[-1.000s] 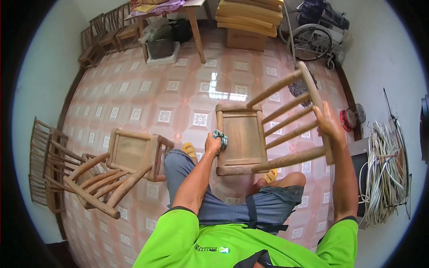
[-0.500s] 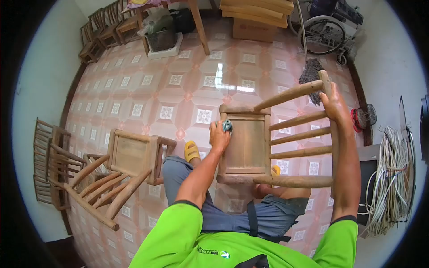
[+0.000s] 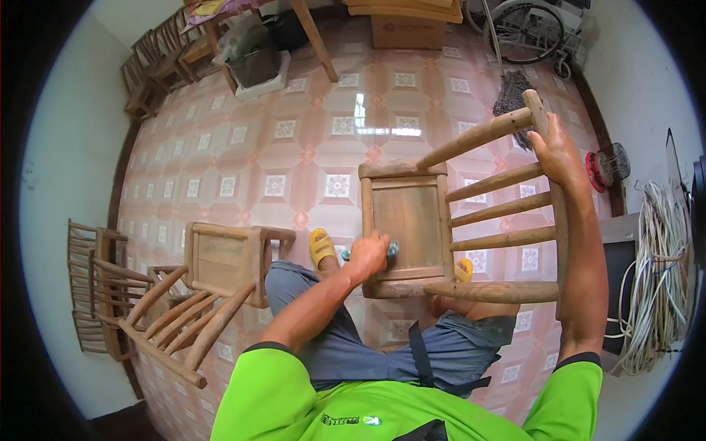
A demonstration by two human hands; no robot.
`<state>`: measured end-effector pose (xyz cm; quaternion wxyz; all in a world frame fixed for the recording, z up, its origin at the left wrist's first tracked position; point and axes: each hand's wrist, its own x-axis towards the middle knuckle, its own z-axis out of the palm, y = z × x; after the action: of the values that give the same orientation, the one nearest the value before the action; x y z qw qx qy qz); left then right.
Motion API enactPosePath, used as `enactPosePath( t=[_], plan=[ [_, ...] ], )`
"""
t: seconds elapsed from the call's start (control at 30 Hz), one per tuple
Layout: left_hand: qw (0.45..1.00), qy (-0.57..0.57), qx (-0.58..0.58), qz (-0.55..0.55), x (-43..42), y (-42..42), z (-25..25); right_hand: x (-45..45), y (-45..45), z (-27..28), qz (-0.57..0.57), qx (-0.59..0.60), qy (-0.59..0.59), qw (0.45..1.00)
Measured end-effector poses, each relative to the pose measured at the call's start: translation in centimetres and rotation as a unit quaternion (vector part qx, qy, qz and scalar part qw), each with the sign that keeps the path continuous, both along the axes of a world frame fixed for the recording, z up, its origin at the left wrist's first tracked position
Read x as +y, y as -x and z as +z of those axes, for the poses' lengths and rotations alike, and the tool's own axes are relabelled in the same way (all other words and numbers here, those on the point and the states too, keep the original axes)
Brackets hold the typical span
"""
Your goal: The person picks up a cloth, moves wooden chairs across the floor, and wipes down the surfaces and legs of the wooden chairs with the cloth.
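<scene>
A wooden chair (image 3: 408, 220) stands in front of me, its slatted backrest on the right. My left hand (image 3: 369, 254) is closed on a blue-green cloth (image 3: 392, 250), which lies against the front part of the seat, close to its near left corner. My right hand (image 3: 559, 151) is wrapped round the top rail of the backrest near its far end. Part of the right hand's grip is hidden behind the wood.
A second wooden chair (image 3: 220, 256) stands at the left, with more chairs (image 3: 103, 287) by the wall. Around the room are a table (image 3: 312, 37), a cardboard box (image 3: 408, 33), a wheelchair (image 3: 526, 33), a mop (image 3: 515, 103) and coiled cable (image 3: 654, 279).
My left hand has moved with the cloth along the seat's edge, first away from me, then back towards me. My right hand has slid to the far end of the top rail.
</scene>
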<state>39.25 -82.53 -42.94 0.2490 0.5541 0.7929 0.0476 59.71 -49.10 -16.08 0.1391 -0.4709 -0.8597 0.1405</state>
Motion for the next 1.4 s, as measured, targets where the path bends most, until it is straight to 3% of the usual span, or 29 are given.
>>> enactPosePath(
  t=[0.07,0.2,0.37,0.47,0.53,0.67,0.73,0.77,0.83,0.87,0.93,1.0,1.07,1.13,1.2,1.27,1.33,1.4],
  plan=[
    [1.0,-0.001,0.011,-0.011,-0.1,0.2,0.7,0.1,-0.1,-0.3,0.008,0.011,0.0,1.0],
    [0.977,-0.128,0.057,0.161,4.3,5.4,0.3,1.2,-0.7,-1.6,0.024,0.014,-0.038,0.999],
    [0.949,-0.182,0.073,0.247,10.0,8.9,-0.8,0.8,-0.3,-0.9,0.004,0.016,0.003,1.0],
    [0.966,-0.126,0.054,0.219,8.9,7.7,-0.4,1.5,-0.7,-1.6,0.016,0.033,-0.018,0.999],
    [0.978,-0.104,0.074,0.166,6.3,5.6,0.1,1.9,-1.0,-1.5,0.014,0.031,0.025,0.999],
    [0.998,0.041,0.043,0.014,-2.2,-1.3,1.5,1.6,-0.8,-1.5,0.026,0.036,-0.018,0.999],
    [0.997,0.068,-0.008,0.025,-5.4,-4.3,1.8,1.2,-0.2,-0.8,-0.016,-0.003,0.022,1.0],
    [0.997,0.069,-0.007,0.02,-5.4,-4.4,2.6,2.6,-0.8,-2.3,0.01,-0.003,-0.044,0.999],
    [0.988,0.119,-0.065,0.077,-5.3,-5.0,4.1,2.2,-0.5,-2.0,0.002,0.004,-0.038,0.999],
    [0.987,0.121,-0.071,0.072,-5.4,-6.0,3.6,1.7,-0.3,-1.8,0.001,0.009,-0.032,0.999],
    [0.987,-0.015,-0.144,0.073,-5.2,-8.8,2.1,1.5,-0.3,-1.5,0.001,0.02,-0.019,1.0],
    [0.988,-0.001,-0.146,0.051,-4.2,-13.3,1.8,1.7,-0.1,-1.8,-0.005,0.019,-0.02,1.0],
    [0.986,-0.098,-0.097,0.09,-3.3,-16.7,1.6,1.7,-0.3,-2.1,-0.012,0.016,-0.023,1.0],
    [0.985,-0.113,-0.101,0.08,-4.4,-15.0,1.1,2.0,-0.3,-1.9,-0.015,0.013,-0.028,0.999],
    [0.997,-0.058,-0.044,-0.003,-6.1,-11.5,1.0,1.6,-0.2,-1.8,-0.015,0.032,-0.003,0.999],
    [0.99,0.007,-0.042,0.136,-6.5,-6.9,1.7,1.4,-0.2,-1.8,-0.011,0.043,0.0,0.999],
    [0.933,-0.09,-0.016,0.347,-6.6,-1.6,-1.9,1.1,-0.3,-1.1,-0.009,0.059,-0.004,0.998],
    [0.928,-0.132,0.015,0.349,-5.0,-1.2,-2.4,0.4,-0.1,0.3,-0.027,0.026,0.087,0.996]
  ],
)
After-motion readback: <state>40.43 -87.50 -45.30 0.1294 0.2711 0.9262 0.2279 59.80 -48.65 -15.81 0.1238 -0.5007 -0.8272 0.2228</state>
